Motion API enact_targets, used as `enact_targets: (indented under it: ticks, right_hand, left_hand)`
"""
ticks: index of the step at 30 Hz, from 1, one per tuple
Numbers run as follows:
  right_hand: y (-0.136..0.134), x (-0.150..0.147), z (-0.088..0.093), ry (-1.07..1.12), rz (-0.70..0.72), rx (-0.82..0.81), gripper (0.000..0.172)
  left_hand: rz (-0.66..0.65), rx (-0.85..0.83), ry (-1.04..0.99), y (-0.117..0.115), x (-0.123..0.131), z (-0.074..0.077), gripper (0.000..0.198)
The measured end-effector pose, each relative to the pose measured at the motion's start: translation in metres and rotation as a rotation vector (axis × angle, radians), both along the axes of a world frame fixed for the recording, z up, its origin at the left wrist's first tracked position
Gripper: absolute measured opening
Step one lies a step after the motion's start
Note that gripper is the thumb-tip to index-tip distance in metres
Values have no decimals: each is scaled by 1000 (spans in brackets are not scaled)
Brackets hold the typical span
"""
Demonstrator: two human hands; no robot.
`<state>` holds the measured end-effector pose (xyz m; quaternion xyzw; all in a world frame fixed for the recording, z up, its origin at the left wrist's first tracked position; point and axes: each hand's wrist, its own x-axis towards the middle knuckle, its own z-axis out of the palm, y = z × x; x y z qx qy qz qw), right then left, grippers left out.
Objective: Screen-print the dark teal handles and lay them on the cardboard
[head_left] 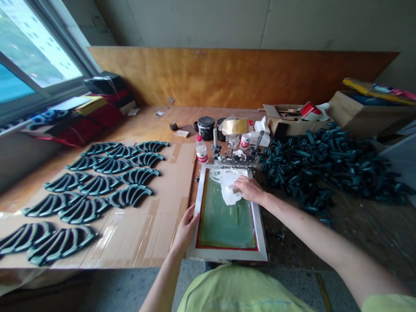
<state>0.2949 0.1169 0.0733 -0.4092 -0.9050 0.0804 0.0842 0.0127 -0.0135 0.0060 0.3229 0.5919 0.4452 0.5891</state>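
In the head view, a silver frame [261, 227] with a green panel [227, 228] inside it lies at the near edge of the tabletop [143, 119], in front of the person. Its far end meets a metal clamp [236, 161]. The right hand [250, 189] is over the far part of the panel, its fingers closed together on a soft-looking white piece [230, 196] that lies against the panel. The left hand [187, 223] is at the frame's left side, fingers partly curled and touching the rim; whether they clasp it or only rest there, I cannot tell.

The step in hand looks like working the white piece across the panel; wiping or spreading, I cannot say. To do it well, the left hand should brace the rim so that the frame does not shift, while the right presses evenly and lightly, in long overlapping passes that reach into the corners. A pinch near the middle of the piece would stop loose edges from dragging; hard pressure could strain the panel.

Left of the frame, dark green fan-shaped parts [83, 206] stand in rows on cardboard [145, 235], best left untouched by the left forearm. Right of it, a dark green heap [297, 171] lies near the right forearm. A red-capped bottle [201, 151] stands just beyond the frame's far left corner, within knocking reach.
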Motion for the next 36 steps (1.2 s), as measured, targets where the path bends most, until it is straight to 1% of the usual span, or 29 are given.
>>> enact_targets:
  ticks: [2,4,5,7,8,10,12,14,16,18,19,20,22,23,25,27,29,30,31,32,34,35,36]
  right_hand:
    - [-12,13,3,11,123,-17,27]
    - [-13,21,11,0,179,-52,27]
    - [-11,22,14,-8,181,-68,24]
    - [-6,18,16,3,118,-61,17]
    - [-5,15,14,24,70,-31,15]
    - [-10,8,4,70,5,53,18]
    - [-22,6,-8,95,18,113,24]
    - [-33,10,-13,105,71,108,25]
    - [-31,12,-9,120,91,61,21]
    - [-15,8,4,145,53,16,20]
    - [-3,4,12,155,15,0,26]
    - [11,-1,21,157,-33,-12,35]
    - [38,-9,37,146,-139,-19,54]
    - [49,-9,44,146,-188,-9,58]
    - [63,1,52,203,-289,55,55]
    - [66,22,51,303,-420,135,42]
    - [57,46,37,353,-567,136,29]
    - [49,55,25,348,-612,99,25]
    - [39,61,12,330,-625,48,22]
    - [28,64,-2,307,-593,-6,20]
    - [7,59,-27,262,-446,-73,20]
    - [-1,54,-36,240,-373,-76,23]
    - [-9,47,-42,217,-312,-71,25]
  left_hand:
    - [9,-4,-1,-1,2,4,87]
    - [11,-4,2,-1,3,4,87]
    - [12,-4,7,-1,3,4,87]
    - [14,1,21,-1,2,2,85]
    - [11,7,29,-1,1,2,83]
    - [4,15,47,-1,0,2,80]
    - [3,11,59,-2,0,3,79]
    - [17,0,62,-2,1,5,81]
    - [26,-5,56,-2,2,9,81]
    - [24,-8,39,-2,3,16,83]
    - [20,-15,32,-2,2,21,85]
    - [13,-22,26,-2,1,29,88]
    - [-13,-32,6,-1,-3,48,91]
    - [-26,-32,-5,0,-6,60,88]
    - [-46,-12,-17,5,-10,85,76]
    - [-28,52,-12,16,-12,108,68]
    - [33,207,-27,34,-10,127,65]
    - [65,300,-45,45,-6,136,63]
    - [87,380,-64,57,-3,145,60]
    - [91,436,-81,69,1,153,58]
    - [66,473,-99,90,9,169,57]
    - [61,471,-107,97,12,174,58]
    - [83,475,-114,100,16,177,60]
